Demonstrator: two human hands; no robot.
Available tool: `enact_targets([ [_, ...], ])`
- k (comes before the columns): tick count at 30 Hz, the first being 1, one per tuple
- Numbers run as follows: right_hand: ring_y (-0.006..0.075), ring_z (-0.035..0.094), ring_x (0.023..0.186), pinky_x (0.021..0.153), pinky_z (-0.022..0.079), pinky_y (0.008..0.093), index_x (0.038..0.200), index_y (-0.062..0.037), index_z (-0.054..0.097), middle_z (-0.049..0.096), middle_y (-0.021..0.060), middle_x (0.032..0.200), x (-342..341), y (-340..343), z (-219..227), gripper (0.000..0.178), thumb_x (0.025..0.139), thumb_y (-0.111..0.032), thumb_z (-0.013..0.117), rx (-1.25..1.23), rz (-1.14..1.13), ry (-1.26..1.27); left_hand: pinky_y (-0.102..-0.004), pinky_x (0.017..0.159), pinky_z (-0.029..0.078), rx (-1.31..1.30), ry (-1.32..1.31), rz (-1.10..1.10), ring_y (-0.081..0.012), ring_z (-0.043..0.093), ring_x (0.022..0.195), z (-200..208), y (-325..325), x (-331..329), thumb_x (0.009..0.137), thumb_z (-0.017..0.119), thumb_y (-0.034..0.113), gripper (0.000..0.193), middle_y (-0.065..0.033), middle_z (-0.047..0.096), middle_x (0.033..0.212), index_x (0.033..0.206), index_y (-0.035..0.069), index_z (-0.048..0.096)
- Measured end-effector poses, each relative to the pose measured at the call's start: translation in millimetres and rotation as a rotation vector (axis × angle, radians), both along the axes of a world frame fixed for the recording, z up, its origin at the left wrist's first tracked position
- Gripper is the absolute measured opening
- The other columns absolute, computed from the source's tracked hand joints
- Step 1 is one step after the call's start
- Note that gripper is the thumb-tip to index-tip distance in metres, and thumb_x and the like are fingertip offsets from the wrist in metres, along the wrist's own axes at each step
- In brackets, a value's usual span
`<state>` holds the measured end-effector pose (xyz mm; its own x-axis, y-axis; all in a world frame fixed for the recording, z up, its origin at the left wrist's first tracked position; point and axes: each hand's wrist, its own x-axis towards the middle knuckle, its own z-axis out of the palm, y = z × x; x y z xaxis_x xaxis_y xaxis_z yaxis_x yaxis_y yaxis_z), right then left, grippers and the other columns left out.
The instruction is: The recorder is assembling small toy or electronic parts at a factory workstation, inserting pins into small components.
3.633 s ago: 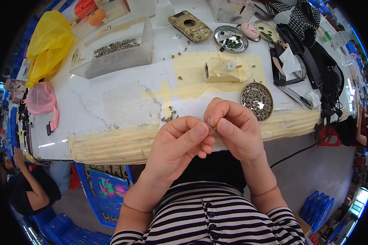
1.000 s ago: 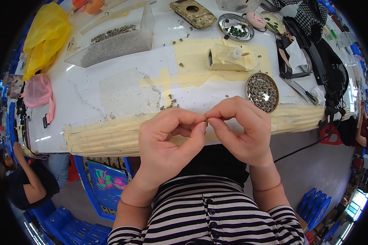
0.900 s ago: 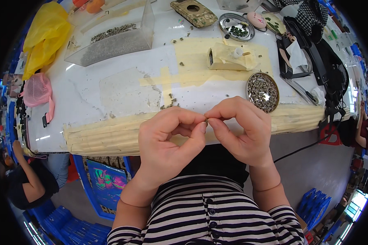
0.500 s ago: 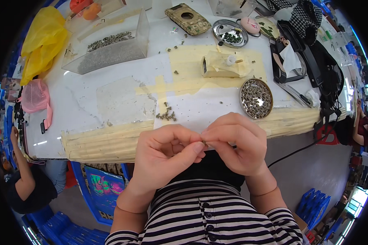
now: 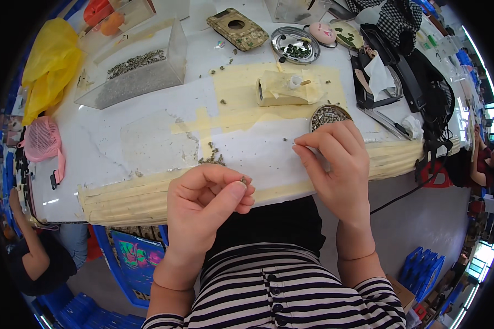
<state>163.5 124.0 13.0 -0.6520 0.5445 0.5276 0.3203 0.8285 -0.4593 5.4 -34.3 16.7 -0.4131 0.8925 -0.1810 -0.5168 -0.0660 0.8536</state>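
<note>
Between the thumb and forefinger of my left hand, a tiny metal part is pinched over the table's front edge. My right hand hovers above the white paper, thumb and forefinger slightly apart, with nothing visible between them. Just left of those fingertips lies a single small metal piece. Behind my right hand, a round dish of small metal parts is partly covered. A little pile of similar metal parts sits beyond my left hand, its near side hidden.
A taped block with a small white cup stands mid-table. Farther back are a camouflage-patterned case and a steel plate with green pieces. A clear bin stands left; tweezers and black pouches lie right.
My hands have come apart. The left moved left and nearer with the tiny part; the right moved to the right and away over the paper. The whole view shifted slightly.
</note>
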Motion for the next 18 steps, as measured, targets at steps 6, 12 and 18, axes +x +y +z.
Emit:
enact_targets([
  [6,0.026,0.052,0.081,0.074,0.041,0.0363,0.084,-0.0065,0.062,0.053,0.0059,0.081,-14.1,1.7,0.4,0.012,0.078,-0.007,0.072,0.08,0.022,-0.168,-0.0267,0.072,0.057,0.033,-0.038,0.113,-0.0147,0.069,0.082,-4.6,9.2,2.7,0.095,0.062,0.005,0.011,-0.0112,0.07,0.095,0.104,-0.001,0.065],
  [12,0.0258,0.051,0.081,0.073,0.042,0.0366,0.086,-0.0042,0.058,0.051,0.0084,0.081,-20.3,2.4,3.7,0.014,0.078,-0.007,0.07,0.189,0.02,-0.294,-0.0264,0.072,0.057,0.031,-0.059,0.148,-0.0143,0.068,0.081,-5.6,16.1,3.8,0.096,0.062,0.007,0.012,-0.0102,0.07,0.095,0.105,0.0,0.065],
  [18,0.0247,0.051,0.074,0.066,0.043,0.0357,0.086,-0.0057,0.059,0.052,0.0069,0.081,-23.8,-6.6,17.0,0.016,0.076,-0.008,0.071,0.2,0.113,-0.008,-0.0257,0.071,0.057,0.02,-0.104,0.116,-0.014,0.068,0.079,-2.7,19.1,6.4,0.097,0.061,0.008,0.013,-0.0097,0.07,0.092,0.106,0.0,0.065],
])
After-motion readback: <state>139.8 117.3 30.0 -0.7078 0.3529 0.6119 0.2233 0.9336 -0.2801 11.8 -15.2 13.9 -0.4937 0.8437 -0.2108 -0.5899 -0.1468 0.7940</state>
